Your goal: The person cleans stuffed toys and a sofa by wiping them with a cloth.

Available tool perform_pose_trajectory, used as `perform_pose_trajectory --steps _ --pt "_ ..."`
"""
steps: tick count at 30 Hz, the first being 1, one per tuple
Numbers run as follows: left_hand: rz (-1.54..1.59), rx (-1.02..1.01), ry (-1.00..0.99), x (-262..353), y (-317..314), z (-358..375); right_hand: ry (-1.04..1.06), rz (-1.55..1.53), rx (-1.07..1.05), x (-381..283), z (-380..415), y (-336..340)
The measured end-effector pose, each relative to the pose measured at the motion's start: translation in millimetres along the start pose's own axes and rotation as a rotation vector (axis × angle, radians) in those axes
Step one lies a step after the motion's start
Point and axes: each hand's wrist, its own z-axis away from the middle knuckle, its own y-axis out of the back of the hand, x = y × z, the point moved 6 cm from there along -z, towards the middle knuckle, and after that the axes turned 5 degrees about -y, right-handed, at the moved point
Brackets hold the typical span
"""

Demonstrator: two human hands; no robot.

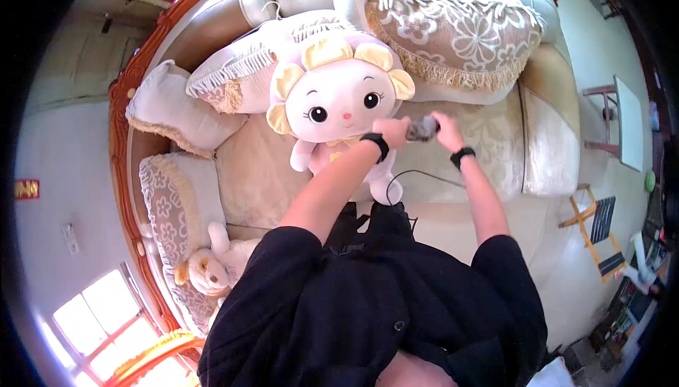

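My left hand and my right hand hold a small dark-grey object between them. It is blurred, and I cannot make out its kind. The left fingers close on its left end, the right fingers on its right end. Just behind my left hand sits a big plush toy with a pale pink face, yellow petals around its head and a pink nose. My left forearm covers part of its body. Each wrist wears a black band.
The toy leans on a cream sofa with a carved wooden frame. Fringed cushions line its back. A plush dog lies at the left. A thin black cable loops near my lap. Folding chairs and a white-topped table stand right.
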Motion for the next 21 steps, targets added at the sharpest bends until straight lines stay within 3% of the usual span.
perform_pose_trajectory --steps 1,3,5,6,7,9,12,13,15,17,19,20,21 --pt "-0.026 -0.020 -0.073 12 4 14 0.065 0.013 0.055 17 16 -16" --pt "0.008 -0.051 -0.145 12 -8 38 -0.075 -0.054 -0.049 6 51 -32" --pt "0.254 -0.038 -0.158 -6 -22 68 -0.141 -0.178 -0.157 -3 80 -56" --pt "0.308 0.093 -0.324 -31 -55 72 -0.150 -0.276 -0.201 -13 93 -66" --pt "0.273 0.107 -0.308 -49 -73 85 -0.163 -0.372 -0.240 -23 104 -77" --pt "-0.013 0.045 -0.238 -45 -51 128 0.100 -0.118 -0.253 -48 115 -90" --pt "0.053 0.108 -0.225 -58 -63 150 0.187 0.036 -0.319 -96 128 -100" --pt "0.029 0.179 -0.221 -61 -59 159 0.181 0.034 -0.301 -102 131 -106" --pt "0.049 0.172 -0.289 -65 -54 155 0.029 0.077 -0.485 -107 125 -126" --pt "0.245 0.241 -0.266 -74 -42 155 0.016 0.130 -0.559 -117 120 -125" --pt "0.789 0.391 -0.142 -96 -16 152 0.045 -0.113 -0.570 -148 108 -110" --pt "0.887 0.454 -0.193 -102 4 163 -0.083 -0.305 -0.534 -135 101 -112" --pt "0.904 0.467 -0.199 -106 19 175 -0.084 -0.283 -0.540 -152 95 -100"
